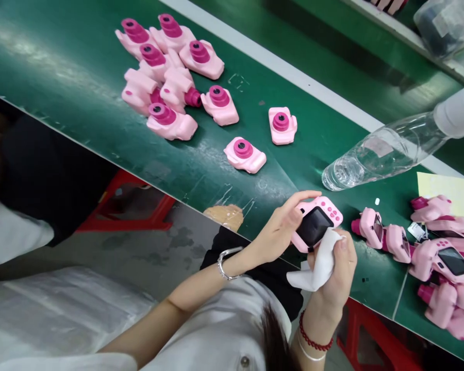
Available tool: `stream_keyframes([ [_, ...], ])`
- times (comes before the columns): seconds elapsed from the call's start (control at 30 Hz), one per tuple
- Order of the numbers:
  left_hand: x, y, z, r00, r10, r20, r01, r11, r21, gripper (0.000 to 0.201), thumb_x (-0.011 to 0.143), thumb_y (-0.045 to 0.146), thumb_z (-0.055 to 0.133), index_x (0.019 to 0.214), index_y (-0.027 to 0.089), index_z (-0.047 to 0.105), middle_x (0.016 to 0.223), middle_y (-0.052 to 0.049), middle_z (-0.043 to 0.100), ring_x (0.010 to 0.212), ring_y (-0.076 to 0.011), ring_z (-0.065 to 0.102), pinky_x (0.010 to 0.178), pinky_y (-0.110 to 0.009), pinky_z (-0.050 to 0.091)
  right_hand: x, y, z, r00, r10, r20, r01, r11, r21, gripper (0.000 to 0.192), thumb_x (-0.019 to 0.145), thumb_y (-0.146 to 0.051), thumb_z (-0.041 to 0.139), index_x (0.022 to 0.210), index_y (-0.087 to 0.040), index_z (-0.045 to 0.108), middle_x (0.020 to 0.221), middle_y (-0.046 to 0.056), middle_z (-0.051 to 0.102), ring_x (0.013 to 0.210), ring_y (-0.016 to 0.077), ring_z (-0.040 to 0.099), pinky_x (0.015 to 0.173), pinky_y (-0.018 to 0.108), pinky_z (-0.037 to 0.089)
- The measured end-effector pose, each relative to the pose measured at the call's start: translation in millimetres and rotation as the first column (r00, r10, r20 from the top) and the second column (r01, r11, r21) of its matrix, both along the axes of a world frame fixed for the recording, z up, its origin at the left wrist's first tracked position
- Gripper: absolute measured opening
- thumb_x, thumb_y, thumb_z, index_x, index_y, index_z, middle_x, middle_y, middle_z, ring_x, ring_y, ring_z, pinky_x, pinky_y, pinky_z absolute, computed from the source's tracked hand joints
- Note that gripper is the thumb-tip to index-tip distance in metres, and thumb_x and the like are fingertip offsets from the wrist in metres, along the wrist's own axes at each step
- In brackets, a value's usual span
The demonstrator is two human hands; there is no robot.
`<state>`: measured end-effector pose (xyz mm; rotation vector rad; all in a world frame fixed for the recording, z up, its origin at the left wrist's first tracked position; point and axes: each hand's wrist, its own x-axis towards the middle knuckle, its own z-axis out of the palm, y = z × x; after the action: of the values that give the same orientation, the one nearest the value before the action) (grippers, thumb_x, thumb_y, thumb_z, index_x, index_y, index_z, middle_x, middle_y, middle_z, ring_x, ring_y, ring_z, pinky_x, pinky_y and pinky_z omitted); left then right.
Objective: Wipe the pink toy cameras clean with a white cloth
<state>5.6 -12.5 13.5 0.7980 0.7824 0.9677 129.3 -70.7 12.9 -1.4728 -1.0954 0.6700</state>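
A pink toy camera [316,224] with a dark screen and round magenta buttons faces up near the table's front edge. My left hand [280,229] is closed around its left side, with the thumb by the screen. In my right hand [338,273] a white cloth [317,268] is bunched between thumb and fingers. The cloth's upper tip lies against the lower right corner of the camera, and its loose end hangs down to the left. The camera's lens side is turned away from view.
Several pink cameras [204,59] lie in a group at the far left, with a few apart from it. More pink cameras [454,260] are piled at the right. A clear spray bottle [398,147] stands behind my hands. Another person's dark clothing [50,170] shows at the left.
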Motion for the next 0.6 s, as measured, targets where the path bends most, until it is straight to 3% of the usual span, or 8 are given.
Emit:
stream_keyframes([
  [0.1, 2.4, -2.7, -4.4, 0.984, 0.141, -0.105, -0.138, 0.990, 0.033, 0.077, 0.083, 0.088, 0.044, 0.112, 0.025, 0.079, 0.088, -0.005, 0.075, 0.072, -0.0187, 0.065, 0.064, -0.027, 0.045, -7.0, -6.3, 0.9, 0.994, -0.086, 0.072, 0.079, 0.992, 0.095, 0.022, 0.102, -0.032, 0.055, 0.088, -0.021, 0.069, 0.071, -0.001, 0.067, 0.058, 0.0121, 0.058, 0.054, 0.024, 0.046],
  [0.17, 1.6, -4.2, -6.0, 0.977, 0.145, -0.156, -0.141, 0.989, 0.034, 0.080, 0.084, 0.089, 0.039, 0.108, 0.025, 0.080, 0.078, -0.004, 0.074, 0.062, -0.0173, 0.061, 0.059, -0.029, 0.042, -9.2, -6.9, 3.1, 0.954, -0.055, 0.296, -0.011, 0.976, 0.218, 0.008, 0.096, -0.023, 0.066, 0.097, -0.024, 0.074, 0.077, -0.001, 0.070, 0.065, 0.0118, 0.061, 0.059, 0.023, 0.046],
  [0.27, -0.6, -5.7, -6.3, 0.977, 0.073, -0.202, -0.067, 0.997, 0.036, 0.084, 0.086, 0.090, 0.032, 0.107, 0.023, 0.080, 0.072, -0.004, 0.071, 0.059, -0.0171, 0.058, 0.058, -0.029, 0.040, -9.2, 3.5, 6.4, 0.724, -0.060, 0.687, -0.200, 0.935, 0.292, 0.022, 0.089, -0.014, 0.074, 0.107, -0.026, 0.077, 0.072, -0.002, 0.068, 0.057, 0.0092, 0.056, 0.056, 0.024, 0.042],
  [0.33, -1.4, -3.8, -6.3, 0.974, 0.043, -0.221, -0.035, 0.999, 0.040, 0.085, 0.087, 0.089, 0.030, 0.100, 0.022, 0.080, 0.072, -0.004, 0.071, 0.065, -0.0183, 0.060, 0.062, -0.029, 0.042, -6.1, 16.4, 7.3, 0.653, -0.191, 0.733, -0.099, 0.938, 0.332, 0.019, 0.090, -0.015, 0.075, 0.106, -0.025, 0.078, 0.073, -0.002, 0.069, 0.056, 0.0088, 0.056, 0.056, 0.024, 0.042],
  [0.43, -1.1, 5.2, -5.8, 0.972, 0.003, -0.233, -0.008, 1.000, -0.021, 0.084, 0.089, 0.088, 0.027, 0.087, 0.019, 0.076, 0.069, -0.003, 0.068, 0.065, -0.0172, 0.058, 0.061, -0.029, 0.040, 1.8, 33.5, 7.3, 0.712, -0.356, 0.605, 0.168, 0.923, 0.345, 0.009, 0.093, -0.023, 0.072, 0.096, -0.022, 0.079, 0.083, 0.002, 0.076, 0.069, 0.0132, 0.067, 0.069, 0.027, 0.050],
  [0.53, -1.1, 17.1, -2.8, 0.977, -0.070, -0.202, 0.050, 0.993, -0.104, 0.088, 0.086, 0.091, 0.023, 0.077, 0.018, 0.069, 0.067, -0.003, 0.064, 0.062, -0.0162, 0.055, 0.059, -0.029, 0.039, 6.1, 37.4, 5.9, 0.883, -0.366, 0.294, 0.334, 0.930, 0.154, 0.018, 0.093, -0.036, 0.070, 0.089, -0.020, 0.079, 0.088, 0.004, 0.077, 0.082, 0.0180, 0.070, 0.077, 0.032, 0.054],
  [0.6, -2.5, 22.9, 0.4, 0.976, -0.105, -0.191, 0.086, 0.991, -0.104, 0.089, 0.084, 0.092, 0.021, 0.076, 0.017, 0.068, 0.069, -0.004, 0.065, 0.066, -0.0168, 0.057, 0.062, -0.029, 0.041, 5.5, 33.3, 3.7, 0.939, -0.342, 0.045, 0.343, 0.939, -0.007, 0.025, 0.088, -0.044, 0.074, 0.086, -0.019, 0.078, 0.083, 0.003, 0.074, 0.077, 0.0170, 0.066, 0.071, 0.031, 0.052],
])
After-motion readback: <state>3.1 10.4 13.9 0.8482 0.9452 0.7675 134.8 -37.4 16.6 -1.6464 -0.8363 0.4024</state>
